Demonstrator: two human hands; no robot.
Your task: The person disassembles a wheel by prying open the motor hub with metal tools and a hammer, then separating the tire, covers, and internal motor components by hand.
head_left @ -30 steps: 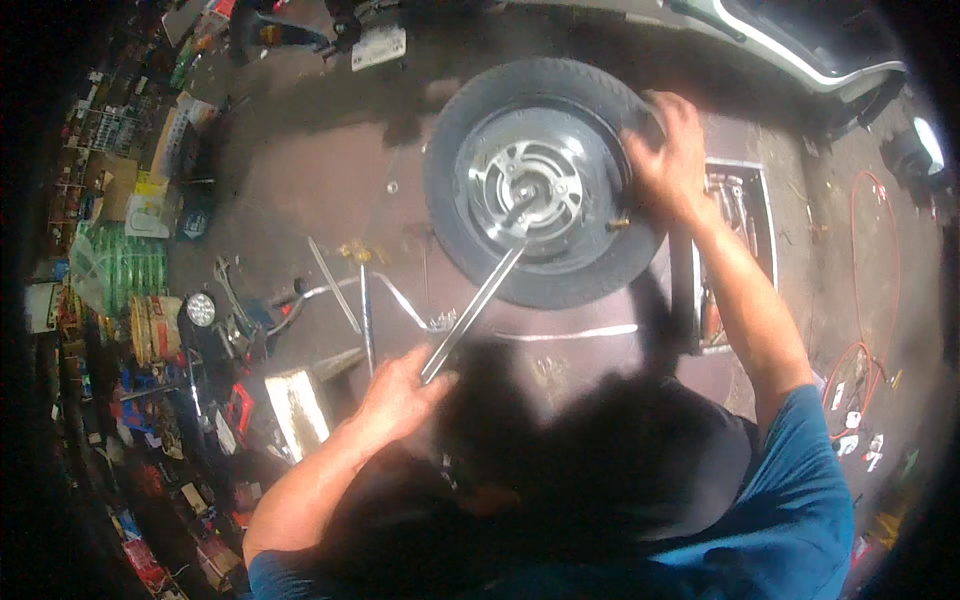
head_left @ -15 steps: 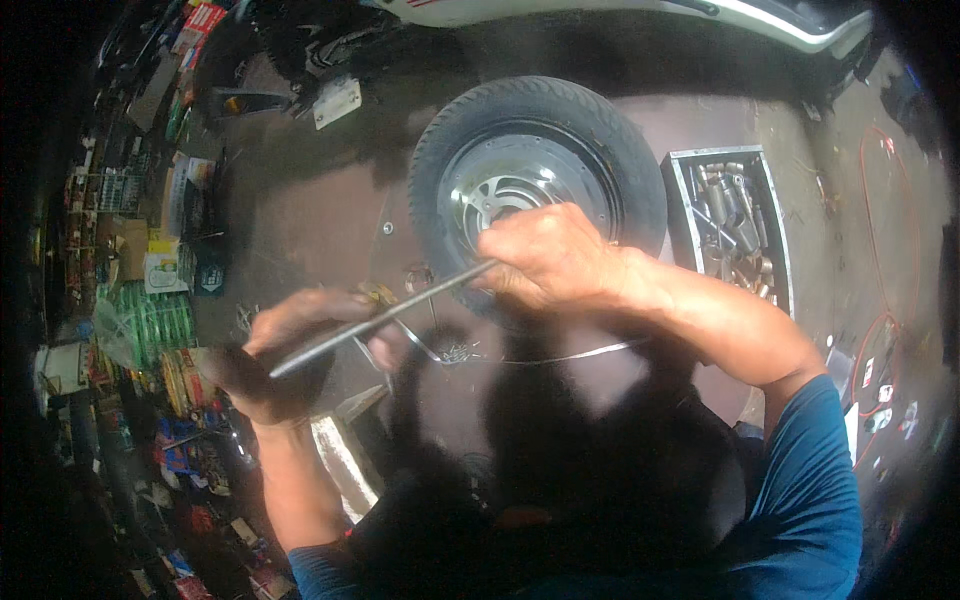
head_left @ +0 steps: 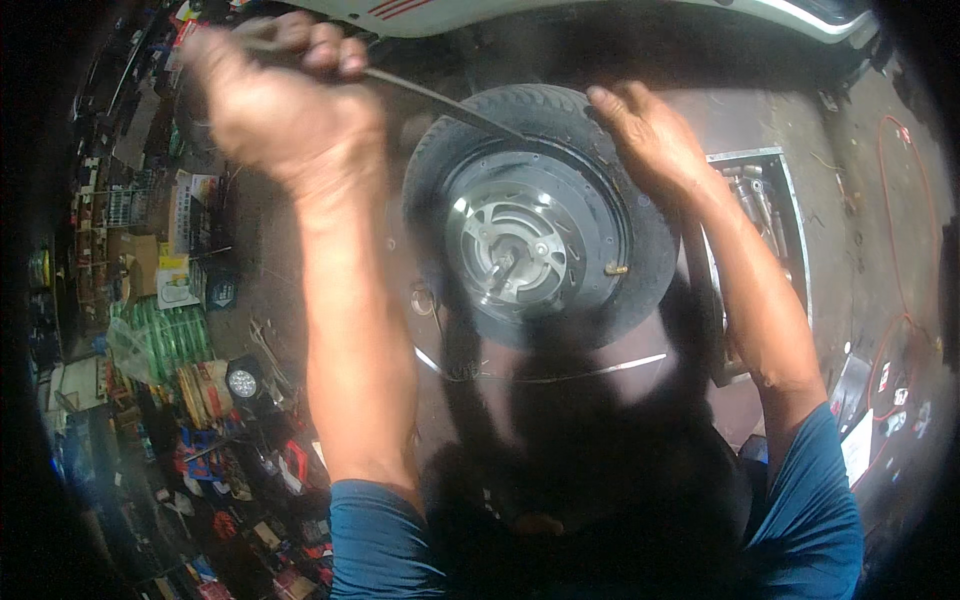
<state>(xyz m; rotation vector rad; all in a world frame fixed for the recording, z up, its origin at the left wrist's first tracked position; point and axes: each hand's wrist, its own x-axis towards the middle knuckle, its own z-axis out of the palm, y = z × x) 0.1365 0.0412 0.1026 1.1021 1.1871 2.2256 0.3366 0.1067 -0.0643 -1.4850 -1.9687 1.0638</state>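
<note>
A black tire on a wheel rim (head_left: 590, 215) lies flat in front of me, with a silver hub (head_left: 512, 245), a short axle and a brass valve stem (head_left: 616, 269). My left hand (head_left: 290, 115), blurred by motion, is raised at the upper left and closed around a metal tire lever (head_left: 425, 93). From my fist the lever slants down to the tire's far sidewall, close to the rim edge; whether its tip is tucked under the bead I cannot tell. On the tire's far right side lies my right hand (head_left: 655, 130), its fingers stretched out and holding no tool.
To the right of the tire stands a metal tray (head_left: 803, 255) of sockets and tools, partly behind my right forearm. A thin metal strip (head_left: 580, 373) lies nearer me. Parts and packages crowd the left side. A white body panel (head_left: 480, 15) spans the far edge.
The lever has swung away from me, and its far end is now at the tire. My left hand has risen to the far left; my right hand has left the lever and gone onto the tire.
</note>
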